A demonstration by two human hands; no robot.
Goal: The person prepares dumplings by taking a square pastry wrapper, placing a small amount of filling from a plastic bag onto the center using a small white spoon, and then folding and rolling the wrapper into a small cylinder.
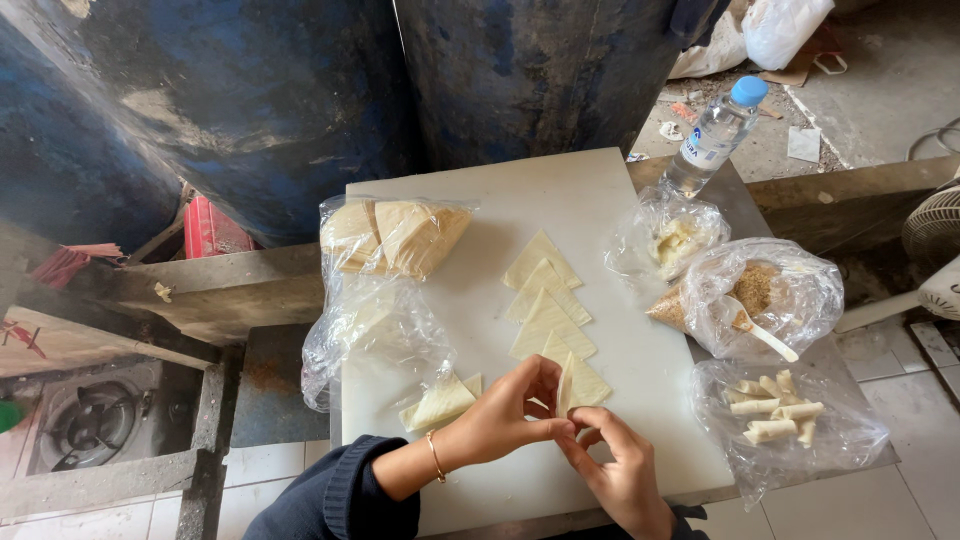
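Note:
My left hand (505,412) and my right hand (615,465) meet at the near edge of a white board (610,190). Both pinch a pale triangular pastry sheet (578,382), its near corner lifted between my fingertips. Three more triangular sheets (545,290) lie in an overlapping row just beyond it. A small stack of sheets (440,403) rests to the left of my left hand, at the mouth of a clear plastic bag (375,320) that holds more sheets (395,235).
At the right stand a bag of brown filling with a white spoon (765,290), a smaller bag of pale filling (675,240), and rolled pastries on plastic (775,410). A water bottle (715,130) stands behind. Blue drums (250,90) rise at the back; a gas burner (85,425) sits far left.

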